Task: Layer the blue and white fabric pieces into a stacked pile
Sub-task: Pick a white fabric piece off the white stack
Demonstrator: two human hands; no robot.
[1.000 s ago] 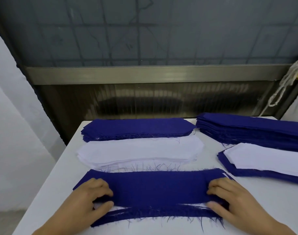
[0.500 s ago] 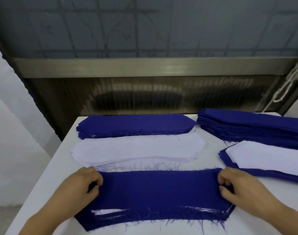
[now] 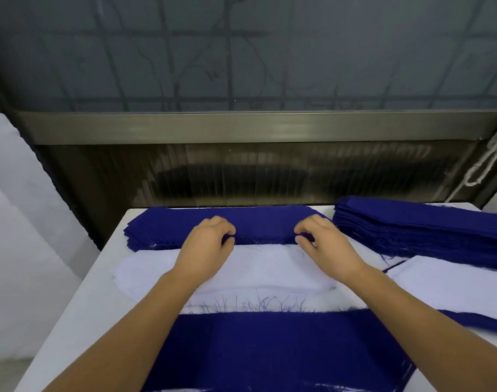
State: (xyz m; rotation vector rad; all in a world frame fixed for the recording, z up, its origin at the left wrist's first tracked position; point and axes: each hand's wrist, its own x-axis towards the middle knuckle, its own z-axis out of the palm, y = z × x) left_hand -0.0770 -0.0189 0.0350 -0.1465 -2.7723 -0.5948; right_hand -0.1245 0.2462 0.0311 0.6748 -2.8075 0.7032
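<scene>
White table surface (image 3: 80, 301) is seen below a dark ribbed panel and a metal rail (image 3: 241, 127), with a cord (image 3: 487, 162) hanging at the far right. Half a second ago both hands were placed at the ends of the near layered pile (image 3: 269, 352), where a blue piece was being squared over it; now both arms are stretched across the table and the hands are found at the far blue stack (image 3: 171, 227). From this it is judged that the last blue layer has been set down and a fresh piece is being taken, so the layering is in mid-cycle rather than finished.

The left hand (image 3: 204, 247) is curled, and the front edge of the top blue piece is pinched between thumb and fingertips. The right hand (image 3: 323, 244) is held the same way, with the same front edge pinched a little further right. The two grips are set near each other around the middle of the stack's near edge, knuckles raised, wrists passed over the white stack (image 3: 264, 267) that lies between the far blue stack and the near pile.

Whether one piece alone is caught cannot be told. A taller blue stack (image 3: 425, 227) is seen at the right, and a second layered pile with white on top (image 3: 453, 284) just in front of it.
</scene>
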